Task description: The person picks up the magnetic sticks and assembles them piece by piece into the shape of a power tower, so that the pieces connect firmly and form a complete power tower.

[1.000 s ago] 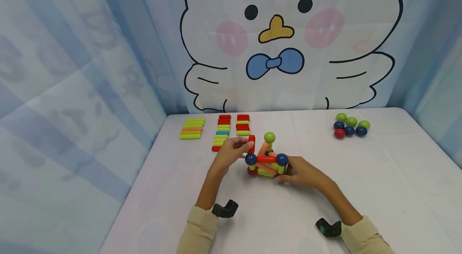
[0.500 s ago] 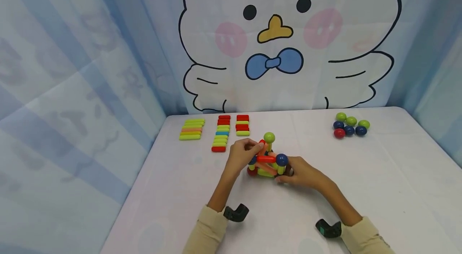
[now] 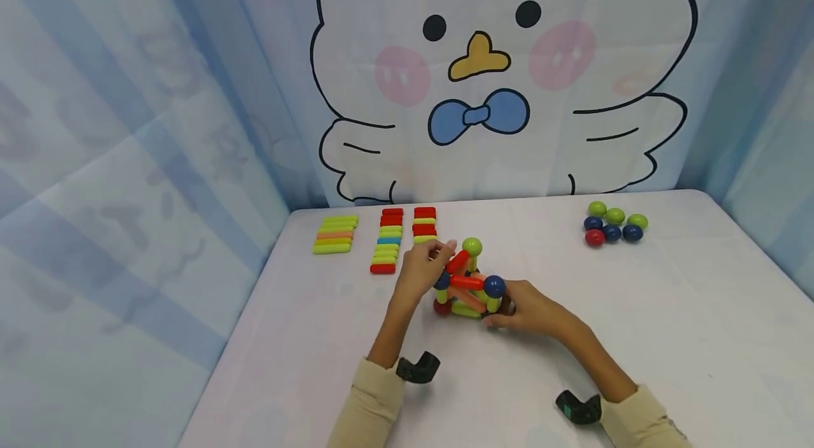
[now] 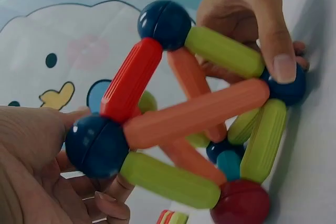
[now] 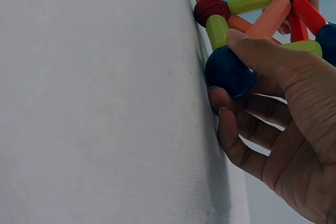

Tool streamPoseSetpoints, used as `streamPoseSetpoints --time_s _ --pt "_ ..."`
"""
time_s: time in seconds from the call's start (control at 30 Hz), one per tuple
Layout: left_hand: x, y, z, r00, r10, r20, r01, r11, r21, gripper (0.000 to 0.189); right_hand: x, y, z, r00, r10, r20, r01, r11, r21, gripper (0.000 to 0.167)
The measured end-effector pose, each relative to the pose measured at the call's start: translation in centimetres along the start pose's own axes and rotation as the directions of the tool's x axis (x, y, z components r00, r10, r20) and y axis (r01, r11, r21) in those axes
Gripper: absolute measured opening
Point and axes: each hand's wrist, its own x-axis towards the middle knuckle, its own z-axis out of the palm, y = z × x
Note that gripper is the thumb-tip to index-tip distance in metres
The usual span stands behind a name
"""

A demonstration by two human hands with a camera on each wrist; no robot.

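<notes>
– When looking from the head view, where to find the ball-and-rod frame?
– Between both hands, on the pale tabletop.
– And the slanted red rod?
– Pointing, long axis first, from the upper-left navy ball back and rightward toward the light-green ball. Contact at that far end? Cannot tell. Much nearer the left hand than the right hand.
– Left fingers?
– Bent, close by rod and navy ball; cannot tell whether gripping either.
– Right?
– Nearly closed, pinching the lower-right navy ball between thumb and fingers, so steadying, probably.
</notes>
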Motion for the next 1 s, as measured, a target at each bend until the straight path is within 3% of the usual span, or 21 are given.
streamPoseSetpoints --time_s 0.13,0.23,0.4,0.5,0.67,0.8,0.87,1.0 --pt "0.6 -1.2 -1.3 0.997 -0.031 -0.065 0.033 0.999 0.021 0.036 0.1 0.0 -0.4 1.000 0.025 0.015 -0.025 1.000 -0.015 0.046" --pt "0.9 -2.6 -2.7 0.989 -0.059 -0.134 0.082 0.982 0.168 0.024 0.0 0.3 -1.1 0.999 0.046 0.018 -0.045 0.999 -0.029 0.044" --pt "1.1 -5.5 -5.0 0.973 -0.077 -0.217 0.171 0.872 0.459 0.019 -0.4 1.1 -2.0 0.998 0.068 0.002 -0.068 0.997 -0.035 0.042" --pt "1.0 -6.9 -5.6 0.975 -0.084 -0.205 0.181 0.839 0.514 0.024 -0.7 1.6 -2.1 0.998 0.058 -0.017 -0.059 0.998 -0.027 0.041" --pt "1.0 -8.3 -5.6 0.986 -0.072 -0.150 0.141 0.835 0.532 0.026 -0.9 2.1 -1.8 0.998 0.044 -0.034 -0.045 0.999 -0.025 0.043" --pt "1.2 -8.5 -5.7 0.993 -0.078 -0.093 0.117 0.822 0.558 0.023 -0.9 2.0 -1.6 0.998 0.056 -0.030 -0.056 0.998 -0.009 0.046" --pt "1.2 -8.2 -5.9 0.995 -0.087 -0.057 0.104 0.848 0.520 0.023 -0.8 1.9 -1.5 0.999 0.046 -0.020 -0.046 0.999 0.000 0.047" --pt "1.4 -6.9 -6.0 1.000 -0.007 0.017 0.002 0.950 0.312 0.026 -0.7 1.7 -1.4 1.000 0.014 0.013 -0.014 0.999 0.031 0.051"
